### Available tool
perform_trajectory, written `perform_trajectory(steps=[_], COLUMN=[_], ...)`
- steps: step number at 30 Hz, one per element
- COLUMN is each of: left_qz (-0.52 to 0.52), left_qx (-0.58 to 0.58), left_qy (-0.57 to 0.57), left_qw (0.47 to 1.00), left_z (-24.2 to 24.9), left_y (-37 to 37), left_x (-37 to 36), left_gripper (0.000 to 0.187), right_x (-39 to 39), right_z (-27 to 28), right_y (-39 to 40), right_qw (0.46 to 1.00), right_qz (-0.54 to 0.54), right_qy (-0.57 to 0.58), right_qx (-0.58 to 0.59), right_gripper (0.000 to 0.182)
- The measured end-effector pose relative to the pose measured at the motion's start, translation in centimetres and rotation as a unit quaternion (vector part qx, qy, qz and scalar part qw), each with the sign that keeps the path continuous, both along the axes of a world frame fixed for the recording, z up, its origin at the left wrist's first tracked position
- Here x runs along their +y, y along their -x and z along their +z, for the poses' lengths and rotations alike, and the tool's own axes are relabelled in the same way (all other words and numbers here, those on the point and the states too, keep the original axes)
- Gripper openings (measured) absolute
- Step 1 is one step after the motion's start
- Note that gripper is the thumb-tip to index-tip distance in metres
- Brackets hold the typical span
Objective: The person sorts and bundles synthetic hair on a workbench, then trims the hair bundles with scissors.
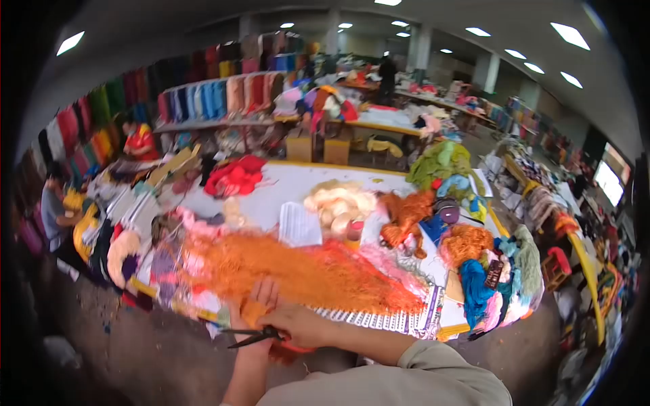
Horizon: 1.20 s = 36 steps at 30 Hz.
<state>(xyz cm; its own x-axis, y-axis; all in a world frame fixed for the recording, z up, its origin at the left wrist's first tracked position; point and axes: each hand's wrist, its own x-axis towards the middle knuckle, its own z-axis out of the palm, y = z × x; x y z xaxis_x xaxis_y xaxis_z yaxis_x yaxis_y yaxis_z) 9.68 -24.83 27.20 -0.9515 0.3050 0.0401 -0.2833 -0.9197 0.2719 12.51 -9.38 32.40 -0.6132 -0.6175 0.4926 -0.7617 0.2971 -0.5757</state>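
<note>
A long mass of orange yarn (271,267) lies across the near part of the table, with red and pink yarn at its right. My right hand (294,326) is closed on dark-bladed scissors (247,336), whose blades point left over my left wrist. Just above the scissors, my left hand (263,298) is wrapped round a bunch of the orange yarn, its fingers partly hidden. Below the yarn runs a printed white strip (379,321) with a row of marks along the table's near edge.
A white paper sheet (299,224), cream yarn (338,201), red yarn (235,176) and green yarn (441,164) lie farther back. Blue yarn (475,291) hangs at the right. Two people stand or sit at the left, and another person is far behind.
</note>
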Motion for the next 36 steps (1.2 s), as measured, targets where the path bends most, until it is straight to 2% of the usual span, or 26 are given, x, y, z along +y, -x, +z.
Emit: perform_trajectory(steps=[3, 4, 5, 7, 9, 12, 14, 16, 17, 18, 19, 20, 22, 23, 25, 28, 29, 31, 32, 33, 34, 35, 36], left_qz=[0.006, 0.009, 0.012, 0.006, -0.003, -0.017, -0.009, 0.036, 0.039, 0.056, 0.074, 0.141, 0.183, 0.219, 0.217, 0.245, 0.276, 0.267, 0.268, 0.27, 0.269, 0.259, 0.245], left_qx=[0.026, 0.031, 0.029, -0.012, -0.014, -0.014, -0.018, -0.061, -0.063, -0.05, -0.039, -0.11, -0.06, -0.071, -0.041, -0.054, -0.049, -0.037, -0.01, -0.003, 0.005, 0.018, 0.028], left_qy=[0.025, 0.027, 0.033, 0.04, 0.068, 0.036, 0.036, 0.063, 0.058, 0.099, 0.142, 0.166, 0.225, 0.243, 0.2, 0.178, 0.204, 0.222, 0.221, 0.208, 0.201, 0.249, 0.297], left_qw=[0.999, 0.999, 0.999, 0.999, 0.998, 0.999, 0.999, 0.996, 0.996, 0.992, 0.986, 0.97, 0.955, 0.942, 0.955, 0.951, 0.938, 0.937, 0.938, 0.94, 0.942, 0.933, 0.922], left_z=[-0.3, -0.2, -0.3, 0.2, -0.3, -0.8, -1.3, -1.5, -2.1, -2.8, -1.4, 0.0, 0.3, 0.7, 0.8, 1.3, 1.7, 1.2, 1.3, 1.6, 1.6, 1.4, 1.4], left_y=[-0.3, -0.1, -0.4, -0.8, -0.4, -0.6, -0.5, -0.5, -0.4, -0.3, -0.6, -1.0, -0.8, -0.8, -0.8, -0.4, -0.3, -1.0, -0.2, 0.0, 0.4, 0.4, 0.1], left_x=[0.5, 0.7, 0.6, 0.7, 0.8, 1.0, 0.8, 0.5, -0.2, -1.1, -1.2, -1.0, -2.1, -2.1, -3.0, -3.8, -3.8, -5.6, -6.2, -6.2, -5.8, -5.4, -5.0], left_gripper=[0.089, 0.089, 0.089, 0.088, 0.087, 0.084, 0.082, 0.078, 0.078, 0.075, 0.072, 0.069, 0.067, 0.066, 0.063, 0.058, 0.057, 0.057, 0.057, 0.05, 0.05, 0.046, 0.041], right_x=[0.3, 0.4, 0.5, 0.6, 0.8, 1.1, 1.5, 1.8, 1.9, 1.8, 2.5, 3.1, 4.6, 5.5, 7.2, 9.1, 10.1, 12.0, 13.2, 14.5, 15.2, 15.4, 15.1], right_z=[-0.2, -0.8, -1.4, -1.1, -1.1, -1.9, -1.0, -1.7, -2.1, -2.2, -2.8, -3.3, -3.7, -4.0, -4.0, -3.2, -3.1, -3.9, -3.5, -2.3, -1.4, -0.9, -0.6], right_y=[-0.6, -0.4, -0.2, -0.4, -0.3, -0.3, -0.6, -0.5, -0.8, -0.9, -1.1, -1.5, -2.1, -2.5, -3.3, -4.6, -4.8, -5.9, -6.3, -6.7, -6.8, -5.7, -4.3], right_qw=[1.0, 0.999, 0.999, 0.998, 0.999, 0.998, 0.988, 0.984, 0.978, 0.97, 0.957, 0.925, 0.856, 0.854, 0.84, 0.808, 0.797, 0.751, 0.778, 0.748, 0.749, 0.751, 0.822], right_qz=[-0.026, -0.023, -0.022, -0.025, -0.015, -0.032, -0.037, -0.032, -0.029, -0.025, 0.022, 0.049, 0.094, 0.092, 0.091, 0.052, 0.048, 0.015, -0.085, 0.04, 0.027, 0.026, -0.006], right_qy=[-0.008, 0.009, 0.014, -0.049, -0.036, -0.041, -0.089, -0.081, -0.047, -0.012, 0.04, 0.084, 0.162, 0.181, 0.233, 0.292, 0.292, 0.311, 0.151, 0.257, 0.237, 0.238, 0.275], right_qx=[-0.012, 0.033, 0.032, 0.01, 0.021, 0.035, -0.121, -0.158, -0.2, -0.241, -0.287, -0.367, -0.482, -0.48, -0.481, -0.509, -0.527, -0.582, -0.603, -0.61, -0.618, -0.615, -0.499], right_gripper=[0.035, 0.036, 0.036, 0.036, 0.035, 0.038, 0.034, 0.036, 0.037, 0.038, 0.044, 0.045, 0.052, 0.051, 0.046, 0.04, 0.038, 0.035, 0.035, 0.034, 0.04, 0.04, 0.04])
